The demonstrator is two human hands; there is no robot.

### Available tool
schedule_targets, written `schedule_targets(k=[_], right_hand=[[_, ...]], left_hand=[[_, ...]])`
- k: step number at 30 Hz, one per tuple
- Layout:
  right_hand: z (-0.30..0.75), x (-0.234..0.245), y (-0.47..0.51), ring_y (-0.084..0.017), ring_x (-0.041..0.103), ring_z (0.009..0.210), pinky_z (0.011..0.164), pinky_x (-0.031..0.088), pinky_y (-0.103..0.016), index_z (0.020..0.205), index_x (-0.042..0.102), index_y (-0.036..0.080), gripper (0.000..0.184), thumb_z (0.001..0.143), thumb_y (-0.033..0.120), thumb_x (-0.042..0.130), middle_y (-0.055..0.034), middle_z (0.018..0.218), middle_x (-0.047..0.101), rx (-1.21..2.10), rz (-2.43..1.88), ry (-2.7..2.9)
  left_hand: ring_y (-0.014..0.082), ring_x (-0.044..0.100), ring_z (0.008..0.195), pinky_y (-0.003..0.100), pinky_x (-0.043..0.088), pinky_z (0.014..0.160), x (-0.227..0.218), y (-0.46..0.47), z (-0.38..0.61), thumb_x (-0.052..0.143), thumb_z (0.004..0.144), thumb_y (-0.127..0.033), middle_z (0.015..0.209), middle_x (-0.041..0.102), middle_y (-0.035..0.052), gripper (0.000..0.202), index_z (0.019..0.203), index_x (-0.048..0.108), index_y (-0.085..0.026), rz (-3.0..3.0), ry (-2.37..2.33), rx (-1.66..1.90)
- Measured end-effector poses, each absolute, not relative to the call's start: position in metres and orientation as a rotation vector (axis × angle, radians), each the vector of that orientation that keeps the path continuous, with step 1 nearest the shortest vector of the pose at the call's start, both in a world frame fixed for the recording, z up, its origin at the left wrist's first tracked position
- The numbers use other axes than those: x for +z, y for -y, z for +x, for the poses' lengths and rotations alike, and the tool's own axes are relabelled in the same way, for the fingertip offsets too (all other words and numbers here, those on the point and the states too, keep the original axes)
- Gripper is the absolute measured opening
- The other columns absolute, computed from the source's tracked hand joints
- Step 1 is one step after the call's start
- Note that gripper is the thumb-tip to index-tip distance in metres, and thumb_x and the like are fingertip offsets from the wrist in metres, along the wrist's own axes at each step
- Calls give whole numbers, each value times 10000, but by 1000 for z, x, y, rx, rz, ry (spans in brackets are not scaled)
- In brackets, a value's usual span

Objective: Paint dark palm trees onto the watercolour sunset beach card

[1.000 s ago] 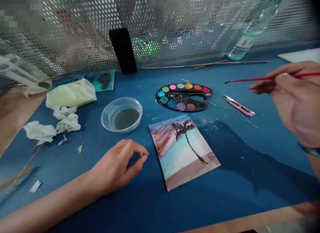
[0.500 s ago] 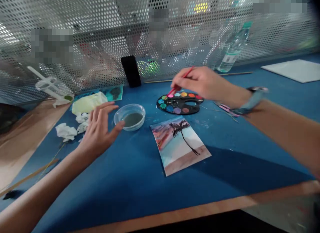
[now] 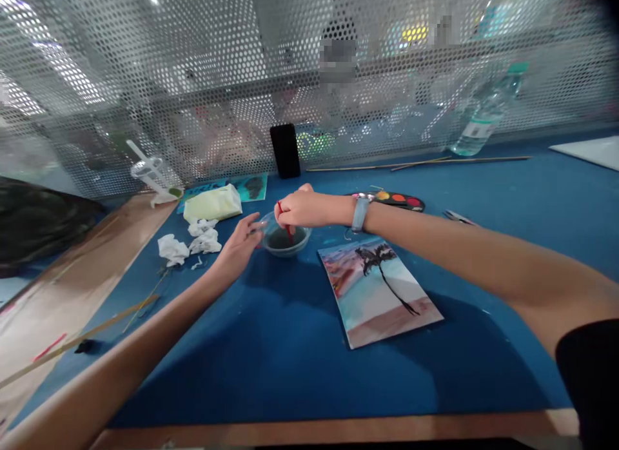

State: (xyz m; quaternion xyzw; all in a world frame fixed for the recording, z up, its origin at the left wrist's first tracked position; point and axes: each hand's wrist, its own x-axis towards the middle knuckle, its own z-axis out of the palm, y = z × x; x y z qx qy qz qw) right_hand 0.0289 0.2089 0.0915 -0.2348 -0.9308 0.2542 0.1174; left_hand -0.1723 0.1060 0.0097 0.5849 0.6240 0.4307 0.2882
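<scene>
**Slim red paintbrush in clear round plastic bowl**

Brush is gripped by fingers of right hand, lowered into dark grey water. Fingers of left hand are spread at bowl's rim; contact is unclear.

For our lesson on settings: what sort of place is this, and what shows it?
Probably an art workspace; whether studio or classroom, I can't tell. The palette, painting and bowl of dark water suggest it.

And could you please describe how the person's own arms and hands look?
The left hand and right hand are gloveless. The right wrist wears a pale grey-blue band, with a black sleeve higher up; the left forearm is sleeveless.
</scene>
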Motion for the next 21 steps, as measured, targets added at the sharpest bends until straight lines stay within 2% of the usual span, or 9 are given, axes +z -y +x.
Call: schedule_targets(k=[5, 9, 11, 15, 21], right_hand=[[43, 104, -220, -203, 725, 1005, 990, 396, -348, 861, 659, 171, 224, 954, 228, 464, -69, 912, 809, 822, -729, 2528], [60, 110, -229, -182, 743, 968, 919, 489, -303, 861, 612, 180, 204, 986, 229, 458, -89, 975, 812, 915, -703, 2486], [72, 113, -233, -198, 740, 984, 939, 497, -324, 862, 632, 186, 199, 991, 271, 506, -81, 961, 816, 916, -709, 2503], [97, 121, -239, -233, 729, 960, 956, 496, -388, 826, 676, 200, 198, 959, 326, 600, -61, 901, 812, 852, -785, 2529], [104, 124, -233, -209, 734, 1005, 970, 524, -380, 900, 693, 215, 230, 988, 378, 557, -49, 1005, 813, 954, -639, 2527]], left_hand=[[257, 655, 1171, 496, 572, 1007, 16, -111, -179, 656, 1008, -432, 1341, 631, 110, 457, 1383, 576, -184, 1565, -1673, 1132], [259, 644, 1196, 510, 549, 1041, 23, -114, -186, 674, 997, -418, 1324, 642, 103, 401, 1311, 622, -174, 1636, -1676, 1092], [256, 646, 1188, 507, 547, 1041, 25, -115, -189, 683, 992, -411, 1304, 650, 99, 380, 1282, 635, -170, 1662, -1678, 1069], [250, 659, 1149, 498, 562, 1014, 22, -118, -192, 677, 996, -406, 1291, 649, 98, 441, 1364, 586, -181, 1653, -1677, 1058], [231, 672, 1087, 456, 593, 948, 21, -122, -194, 677, 998, -394, 1270, 650, 94, 447, 1378, 572, -183, 1552, -1681, 1034]])
